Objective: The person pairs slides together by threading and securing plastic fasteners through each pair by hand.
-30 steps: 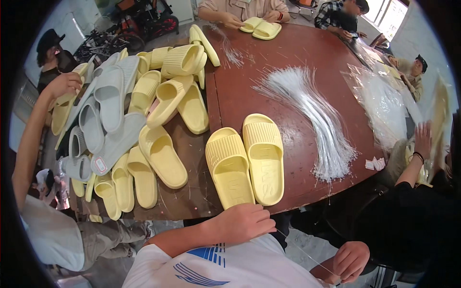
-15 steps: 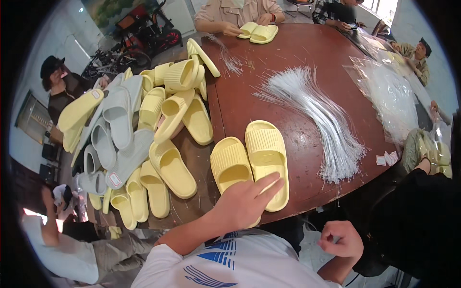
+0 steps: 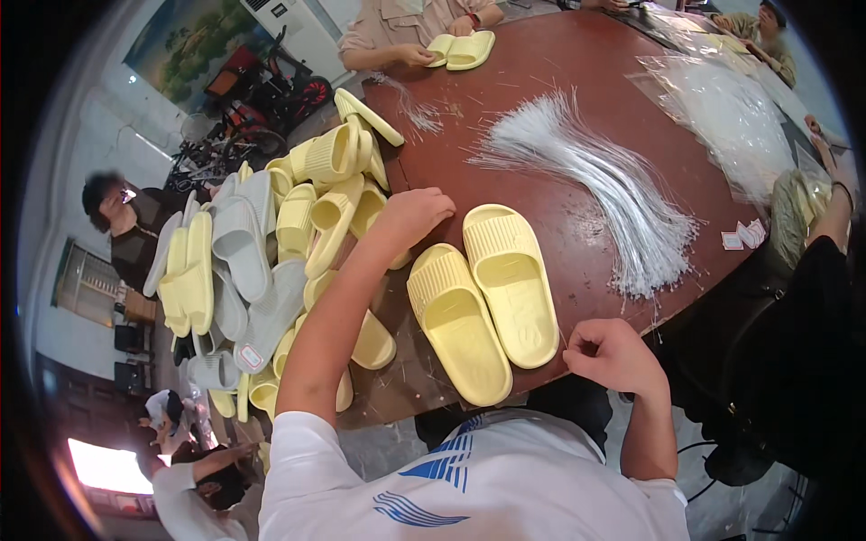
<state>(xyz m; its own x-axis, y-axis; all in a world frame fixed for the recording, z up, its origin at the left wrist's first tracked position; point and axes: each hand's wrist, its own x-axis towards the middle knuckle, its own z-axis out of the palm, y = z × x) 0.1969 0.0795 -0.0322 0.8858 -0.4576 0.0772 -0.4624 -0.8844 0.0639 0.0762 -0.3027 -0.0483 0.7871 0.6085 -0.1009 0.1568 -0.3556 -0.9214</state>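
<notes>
Lifting the left hand (image 3: pixel 413 219) off the near pair of slides (image 3: pixel 476 341) to past its left toe, half curling the fingers, hiding the palm: cannot tell if holding anything. Leaving the pair uncovered on the worktop (image 3: pixel 550 47), apparently freeing both slides for handling. Bringing the right hand (image 3: pixel 613 354) up beside the pair's right heel, pinching thumb to index; cannot tell if gripping anything. Counting, from the left: one pile (image 3: pixel 240 222) left of the pair, overlapping too much for totalling; one tuft (image 3: pixel 419 113) beyond the pair; two slides in the pair; one bundle of strands (image 3: pixel 606 176) to its right.
</notes>
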